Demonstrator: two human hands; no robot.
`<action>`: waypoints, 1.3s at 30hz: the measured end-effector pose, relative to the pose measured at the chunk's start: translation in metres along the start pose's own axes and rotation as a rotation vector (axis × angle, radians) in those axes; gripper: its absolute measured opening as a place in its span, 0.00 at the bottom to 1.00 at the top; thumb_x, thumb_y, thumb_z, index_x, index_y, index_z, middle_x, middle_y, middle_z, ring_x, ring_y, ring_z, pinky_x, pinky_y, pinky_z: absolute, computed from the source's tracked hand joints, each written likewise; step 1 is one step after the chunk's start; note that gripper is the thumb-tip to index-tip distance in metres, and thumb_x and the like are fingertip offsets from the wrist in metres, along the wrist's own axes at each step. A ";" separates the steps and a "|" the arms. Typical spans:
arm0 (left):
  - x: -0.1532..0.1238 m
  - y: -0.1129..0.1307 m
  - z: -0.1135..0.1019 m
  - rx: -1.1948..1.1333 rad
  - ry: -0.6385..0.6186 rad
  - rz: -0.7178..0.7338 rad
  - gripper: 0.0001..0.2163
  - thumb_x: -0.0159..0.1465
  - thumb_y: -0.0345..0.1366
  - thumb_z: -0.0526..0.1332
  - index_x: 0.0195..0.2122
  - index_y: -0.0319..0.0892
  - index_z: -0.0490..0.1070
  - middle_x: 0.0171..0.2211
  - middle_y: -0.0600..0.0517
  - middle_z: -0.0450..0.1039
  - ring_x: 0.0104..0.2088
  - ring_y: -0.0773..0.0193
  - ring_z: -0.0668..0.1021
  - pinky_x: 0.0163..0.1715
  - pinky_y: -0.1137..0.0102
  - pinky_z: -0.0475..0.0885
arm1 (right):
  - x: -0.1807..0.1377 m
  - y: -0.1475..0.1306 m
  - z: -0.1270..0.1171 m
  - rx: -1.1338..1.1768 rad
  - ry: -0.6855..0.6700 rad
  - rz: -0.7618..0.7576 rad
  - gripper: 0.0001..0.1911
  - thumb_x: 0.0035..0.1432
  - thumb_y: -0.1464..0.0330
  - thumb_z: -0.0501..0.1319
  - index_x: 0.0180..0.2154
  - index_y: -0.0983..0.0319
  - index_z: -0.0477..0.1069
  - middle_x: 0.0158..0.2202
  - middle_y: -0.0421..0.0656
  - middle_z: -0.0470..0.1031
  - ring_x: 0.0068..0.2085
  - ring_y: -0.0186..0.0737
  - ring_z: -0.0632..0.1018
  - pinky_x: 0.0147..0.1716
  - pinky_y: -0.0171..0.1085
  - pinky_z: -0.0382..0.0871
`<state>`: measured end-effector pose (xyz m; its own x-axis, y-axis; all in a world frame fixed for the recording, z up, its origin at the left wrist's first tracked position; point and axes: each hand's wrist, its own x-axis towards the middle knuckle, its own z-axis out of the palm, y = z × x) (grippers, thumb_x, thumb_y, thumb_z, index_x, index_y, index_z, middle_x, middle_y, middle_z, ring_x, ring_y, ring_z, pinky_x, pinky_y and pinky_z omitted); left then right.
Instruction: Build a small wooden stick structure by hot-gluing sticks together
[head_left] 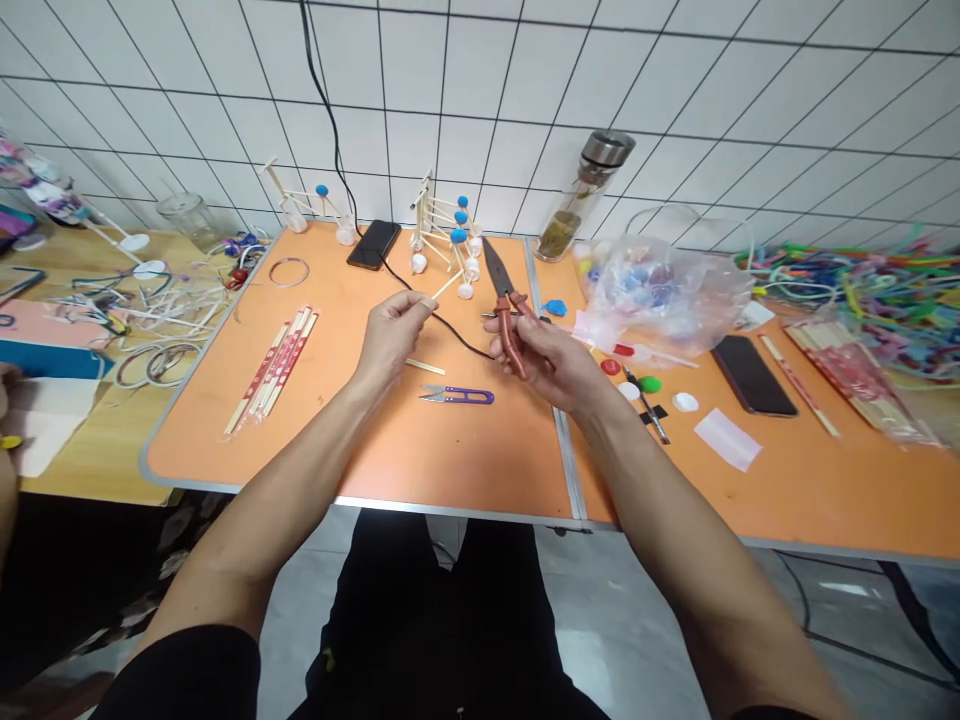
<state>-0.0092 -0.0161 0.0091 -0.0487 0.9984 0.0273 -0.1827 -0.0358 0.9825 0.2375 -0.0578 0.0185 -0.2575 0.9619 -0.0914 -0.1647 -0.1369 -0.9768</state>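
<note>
Your right hand (551,360) is clenched on the red handles of the pliers (504,300), blades pointing away above the orange tabletop (337,440); your left hand (394,330) pinches a thin wooden stick (448,286). Keep the stick level and steady beside the blades. Purple snips (457,396) lie just below.

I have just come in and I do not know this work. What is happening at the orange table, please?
A person sits at the orange table. The left hand pinches a thin wooden stick at one end, raised above the table. The right hand grips red-handled pliers, jaws pointing away toward the wall. Purple thread snips lie below the hands, wrapped chopsticks to the left. A stick model with blue and white caps stands behind, beside a black phone.
</note>
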 end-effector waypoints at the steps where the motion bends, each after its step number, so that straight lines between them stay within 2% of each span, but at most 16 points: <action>1: -0.002 0.001 0.001 -0.004 -0.006 0.002 0.10 0.57 0.43 0.73 0.33 0.44 0.79 0.21 0.61 0.58 0.21 0.70 0.56 0.21 0.71 0.51 | -0.001 0.005 0.004 -0.049 -0.005 -0.021 0.30 0.60 0.39 0.77 0.46 0.57 0.81 0.35 0.44 0.83 0.32 0.38 0.75 0.27 0.35 0.65; 4: -0.005 0.007 0.002 -0.013 -0.009 0.019 0.09 0.59 0.43 0.73 0.32 0.44 0.79 0.20 0.60 0.60 0.21 0.70 0.60 0.22 0.72 0.56 | -0.001 0.014 0.008 -0.168 -0.039 -0.047 0.30 0.68 0.39 0.72 0.52 0.57 0.83 0.39 0.44 0.86 0.27 0.34 0.67 0.24 0.36 0.54; 6: -0.007 0.010 0.002 -0.032 -0.009 0.021 0.08 0.60 0.42 0.73 0.32 0.44 0.79 0.21 0.59 0.63 0.22 0.70 0.62 0.23 0.73 0.57 | -0.003 0.016 0.006 -0.196 -0.074 -0.035 0.29 0.71 0.41 0.71 0.57 0.57 0.82 0.42 0.45 0.87 0.26 0.34 0.65 0.23 0.36 0.52; 10: -0.011 0.016 0.005 -0.092 -0.016 -0.009 0.06 0.64 0.38 0.72 0.33 0.43 0.80 0.22 0.58 0.68 0.22 0.71 0.64 0.23 0.74 0.59 | -0.012 0.015 0.007 -0.257 -0.120 0.013 0.29 0.72 0.42 0.70 0.59 0.56 0.82 0.48 0.49 0.89 0.32 0.40 0.79 0.27 0.38 0.65; 14: -0.013 0.022 0.006 -0.128 0.029 -0.044 0.06 0.67 0.36 0.72 0.34 0.43 0.79 0.23 0.58 0.70 0.20 0.73 0.64 0.23 0.74 0.60 | -0.019 0.012 0.012 -0.531 -0.092 -0.055 0.35 0.74 0.39 0.65 0.68 0.55 0.80 0.51 0.50 0.89 0.38 0.49 0.84 0.29 0.42 0.74; 16: -0.014 0.024 0.006 -0.148 0.041 -0.064 0.06 0.68 0.35 0.71 0.34 0.43 0.78 0.24 0.58 0.71 0.19 0.73 0.64 0.22 0.74 0.59 | -0.020 0.013 0.014 -0.705 -0.039 -0.114 0.37 0.76 0.39 0.61 0.73 0.53 0.77 0.54 0.50 0.88 0.41 0.53 0.86 0.35 0.48 0.81; 18: -0.015 0.025 0.007 -0.159 0.045 -0.074 0.06 0.70 0.34 0.69 0.34 0.43 0.78 0.23 0.58 0.72 0.19 0.73 0.64 0.22 0.75 0.59 | -0.020 0.015 0.015 -0.845 0.002 -0.156 0.39 0.78 0.40 0.58 0.76 0.54 0.74 0.59 0.51 0.88 0.49 0.60 0.89 0.47 0.56 0.86; 21: -0.017 0.024 0.010 -0.149 0.033 -0.074 0.08 0.70 0.31 0.68 0.33 0.42 0.77 0.23 0.57 0.73 0.19 0.74 0.64 0.22 0.75 0.58 | -0.020 0.018 0.015 -0.993 0.036 -0.241 0.39 0.80 0.43 0.55 0.79 0.56 0.71 0.69 0.53 0.84 0.66 0.69 0.85 0.65 0.66 0.80; 23: -0.019 0.023 0.012 -0.133 0.012 -0.085 0.09 0.71 0.30 0.68 0.31 0.42 0.76 0.23 0.57 0.74 0.19 0.74 0.64 0.23 0.76 0.59 | -0.020 0.019 0.016 -1.052 0.050 -0.294 0.39 0.80 0.45 0.54 0.81 0.56 0.68 0.75 0.53 0.79 0.72 0.69 0.81 0.70 0.68 0.75; 29: -0.025 0.020 0.017 -0.097 -0.065 -0.133 0.11 0.72 0.28 0.66 0.31 0.41 0.78 0.23 0.54 0.76 0.19 0.73 0.64 0.22 0.75 0.56 | -0.018 0.023 0.016 -1.091 0.041 -0.319 0.38 0.80 0.48 0.54 0.82 0.56 0.66 0.77 0.54 0.76 0.73 0.69 0.80 0.71 0.68 0.75; 39: -0.028 0.019 0.021 -0.053 -0.090 -0.182 0.14 0.72 0.26 0.65 0.27 0.41 0.75 0.22 0.53 0.76 0.18 0.73 0.64 0.22 0.74 0.56 | -0.016 0.025 0.016 -1.222 0.042 -0.331 0.38 0.81 0.53 0.53 0.83 0.57 0.62 0.76 0.53 0.77 0.72 0.68 0.80 0.66 0.66 0.79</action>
<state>0.0092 -0.0438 0.0312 0.0771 0.9883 -0.1313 -0.2323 0.1458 0.9617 0.2227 -0.0806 -0.0014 -0.3382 0.9182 0.2061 0.7744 0.3960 -0.4934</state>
